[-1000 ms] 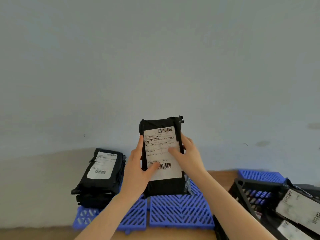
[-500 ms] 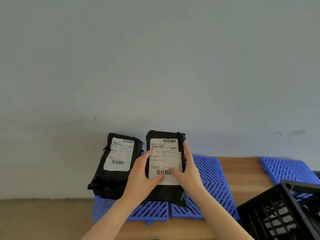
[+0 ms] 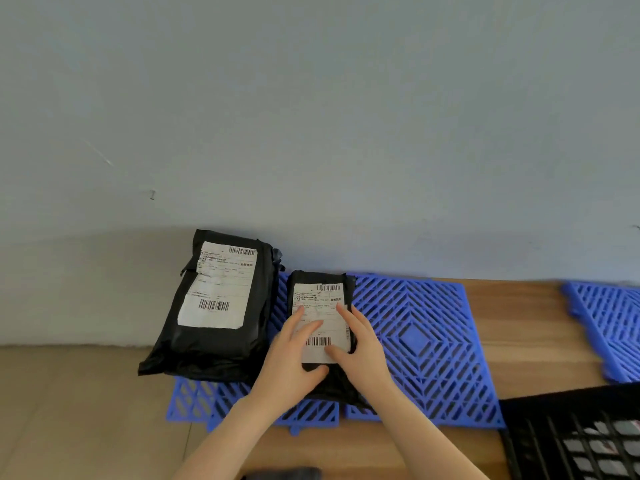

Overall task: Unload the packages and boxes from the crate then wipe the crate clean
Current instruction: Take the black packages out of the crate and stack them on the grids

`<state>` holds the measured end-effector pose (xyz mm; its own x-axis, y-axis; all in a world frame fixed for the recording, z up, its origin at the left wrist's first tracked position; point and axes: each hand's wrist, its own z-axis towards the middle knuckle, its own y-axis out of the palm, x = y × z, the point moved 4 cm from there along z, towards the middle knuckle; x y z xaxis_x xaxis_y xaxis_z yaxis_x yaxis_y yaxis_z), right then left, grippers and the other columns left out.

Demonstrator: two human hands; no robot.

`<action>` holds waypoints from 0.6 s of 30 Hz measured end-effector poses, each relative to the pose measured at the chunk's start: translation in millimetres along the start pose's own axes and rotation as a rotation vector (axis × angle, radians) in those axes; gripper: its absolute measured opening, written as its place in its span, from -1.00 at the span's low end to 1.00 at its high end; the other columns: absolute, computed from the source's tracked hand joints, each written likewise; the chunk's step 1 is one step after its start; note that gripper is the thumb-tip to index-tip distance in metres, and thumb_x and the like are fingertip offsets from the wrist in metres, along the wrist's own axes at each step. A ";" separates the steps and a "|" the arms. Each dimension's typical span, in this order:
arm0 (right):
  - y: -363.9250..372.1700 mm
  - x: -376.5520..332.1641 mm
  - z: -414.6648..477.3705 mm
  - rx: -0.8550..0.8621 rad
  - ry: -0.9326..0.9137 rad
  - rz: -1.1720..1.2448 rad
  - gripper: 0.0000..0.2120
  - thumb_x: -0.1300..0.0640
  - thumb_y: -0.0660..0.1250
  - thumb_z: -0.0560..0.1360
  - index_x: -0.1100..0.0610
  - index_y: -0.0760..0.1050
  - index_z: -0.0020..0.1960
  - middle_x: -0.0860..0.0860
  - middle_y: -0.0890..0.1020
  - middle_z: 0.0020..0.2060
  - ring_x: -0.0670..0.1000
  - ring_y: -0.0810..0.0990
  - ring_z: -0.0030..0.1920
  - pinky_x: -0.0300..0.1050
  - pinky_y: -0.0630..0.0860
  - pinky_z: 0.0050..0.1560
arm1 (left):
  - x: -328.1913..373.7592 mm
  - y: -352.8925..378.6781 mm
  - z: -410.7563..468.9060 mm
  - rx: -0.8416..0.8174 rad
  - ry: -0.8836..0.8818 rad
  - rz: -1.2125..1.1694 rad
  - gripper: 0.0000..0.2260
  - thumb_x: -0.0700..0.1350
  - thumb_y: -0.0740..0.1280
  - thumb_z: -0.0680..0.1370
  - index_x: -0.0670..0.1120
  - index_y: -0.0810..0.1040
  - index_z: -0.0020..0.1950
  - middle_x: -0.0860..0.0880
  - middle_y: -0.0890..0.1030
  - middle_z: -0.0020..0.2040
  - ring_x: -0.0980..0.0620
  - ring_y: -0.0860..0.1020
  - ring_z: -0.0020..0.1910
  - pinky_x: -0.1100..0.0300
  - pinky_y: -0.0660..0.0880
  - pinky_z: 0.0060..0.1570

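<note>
A small black package [image 3: 322, 285] with a white barcode label lies on the blue grid mat [image 3: 415, 334], close to the wall. My left hand [image 3: 291, 362] rests on its label and near end with fingers stretched forward. My right hand [image 3: 360, 344] lies flat along its right side, thumb on the label. Just left of it sits a pile of larger black packages [image 3: 214, 306], the top one label up. The black lattice crate [image 3: 571, 431] shows at the bottom right corner, and pale labels of packages inside it show through the slats.
The mats lie on a wooden surface [image 3: 519, 323] against a grey wall. A second blue mat [image 3: 609, 323] lies at the far right. Beige floor tiles [image 3: 69, 410] spread out to the left. A dark blurred object [image 3: 284, 474] peeks in at the bottom edge.
Both hands lowered the small package from mid-air onto the blue mat beside the pile. The fingers moved from gripping its sides to lying on top. The view swung left, away from the crate.
</note>
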<state>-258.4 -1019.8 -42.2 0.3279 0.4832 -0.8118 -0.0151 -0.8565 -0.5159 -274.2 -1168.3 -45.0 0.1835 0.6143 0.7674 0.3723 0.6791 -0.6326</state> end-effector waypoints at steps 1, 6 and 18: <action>3.9 4.3 2.5 -0.013 -0.001 0.000 -0.33 0.28 0.40 0.49 -0.05 0.25 0.51 -0.03 0.18 0.52 -0.12 0.19 0.46 -0.70 0.21 0.05 | -2.8 6.0 1.9 -0.038 -0.036 0.026 -0.30 0.07 0.45 0.46 0.10 0.23 0.54 0.15 -0.02 0.58 0.07 0.08 0.54 0.12 0.15 0.50; 16.7 24.6 9.6 -0.057 0.026 -0.010 -0.34 0.22 0.38 0.53 -0.07 0.19 0.53 -0.15 0.04 0.54 -0.14 0.12 0.51 -0.38 0.23 0.34 | -20.2 31.3 6.4 -0.178 -0.143 0.084 -0.17 0.14 0.45 0.44 0.16 0.04 0.58 0.33 -0.29 0.50 -0.06 -0.13 0.56 -0.05 0.03 0.53; 26.4 24.8 48.4 -0.113 0.016 0.034 -0.34 0.25 0.35 0.54 0.02 0.15 0.55 -0.11 0.00 0.56 -0.25 0.06 0.44 -0.69 0.08 0.14 | -14.5 28.0 41.6 -0.159 -0.188 0.346 -0.19 0.09 0.41 0.50 0.09 -0.01 0.60 0.07 -0.30 0.58 -0.06 -0.43 0.50 -0.06 -0.29 0.48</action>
<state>-296.3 -1021.6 -89.1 0.3437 0.4512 -0.8236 0.0800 -0.8879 -0.4531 -304.3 -1141.5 -78.2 0.1582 0.8679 0.4709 0.4564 0.3586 -0.8143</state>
